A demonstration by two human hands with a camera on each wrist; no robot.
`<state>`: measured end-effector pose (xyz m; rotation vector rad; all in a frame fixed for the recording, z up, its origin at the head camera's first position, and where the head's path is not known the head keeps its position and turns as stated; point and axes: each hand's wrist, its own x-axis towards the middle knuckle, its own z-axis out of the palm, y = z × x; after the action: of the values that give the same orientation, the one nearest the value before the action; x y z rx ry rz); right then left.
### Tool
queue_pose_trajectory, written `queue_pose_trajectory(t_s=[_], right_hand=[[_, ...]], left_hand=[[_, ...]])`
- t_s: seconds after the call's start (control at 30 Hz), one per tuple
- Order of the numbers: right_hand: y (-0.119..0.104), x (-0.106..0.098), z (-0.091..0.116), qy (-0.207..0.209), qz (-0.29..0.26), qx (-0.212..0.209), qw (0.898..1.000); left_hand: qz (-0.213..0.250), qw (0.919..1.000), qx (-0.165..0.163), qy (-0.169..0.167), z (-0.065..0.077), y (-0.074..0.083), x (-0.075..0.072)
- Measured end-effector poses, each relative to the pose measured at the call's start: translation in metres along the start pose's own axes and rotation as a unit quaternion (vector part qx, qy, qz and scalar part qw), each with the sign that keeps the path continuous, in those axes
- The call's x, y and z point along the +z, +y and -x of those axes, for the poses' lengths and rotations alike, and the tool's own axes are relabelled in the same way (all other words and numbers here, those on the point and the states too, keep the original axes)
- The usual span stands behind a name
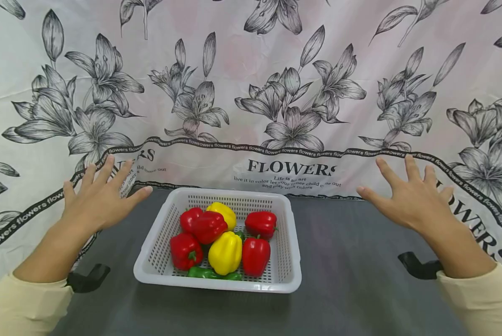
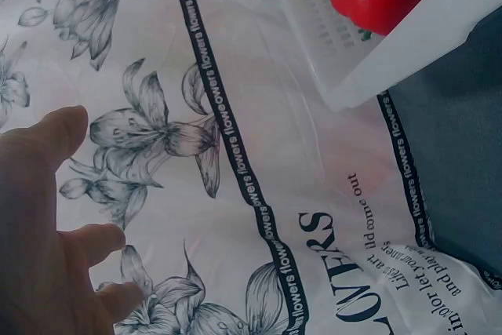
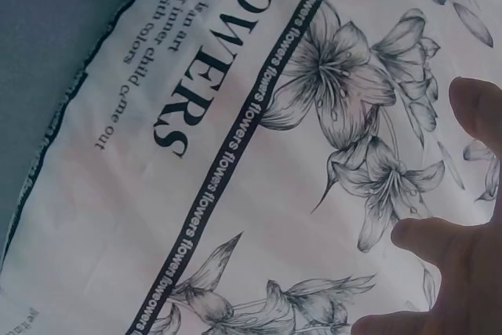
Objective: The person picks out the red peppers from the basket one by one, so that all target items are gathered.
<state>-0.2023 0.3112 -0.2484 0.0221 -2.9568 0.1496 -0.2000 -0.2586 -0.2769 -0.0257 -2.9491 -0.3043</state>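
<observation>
Left hand (image 1: 101, 198), right hand (image 1: 414, 198): fingers apart, holding nothing — between them, a white basket (image 1: 217, 284) whose walls keep peppers (image 1: 225, 254) gathered.

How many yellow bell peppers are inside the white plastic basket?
2. One yellow bell pepper is toward the front of the white perforated plastic basket; the rear yellow pepper is partly behind a red bell pepper. More may be hidden underneath.

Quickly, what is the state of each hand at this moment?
Left hand: open, fingers spread, holding nothing.
Right hand: open, fingers spread, holding nothing.
</observation>
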Motion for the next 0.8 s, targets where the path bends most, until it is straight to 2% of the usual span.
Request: queue_pose_trajectory(t_s=[0.43, 0.8], right_hand=[[-0.020, 0.001, 0.009, 0.014, -0.007, -0.025, 1.000], [-0.035, 0.008, 0.013, 0.022, -0.011, -0.043, 0.999]], left_hand=[[0.013, 0.9999, 0.009, 0.005, 0.010, 0.002, 0.011], [0.017, 0.9998, 0.000, 0.014, 0.023, 0.002, 0.024]])
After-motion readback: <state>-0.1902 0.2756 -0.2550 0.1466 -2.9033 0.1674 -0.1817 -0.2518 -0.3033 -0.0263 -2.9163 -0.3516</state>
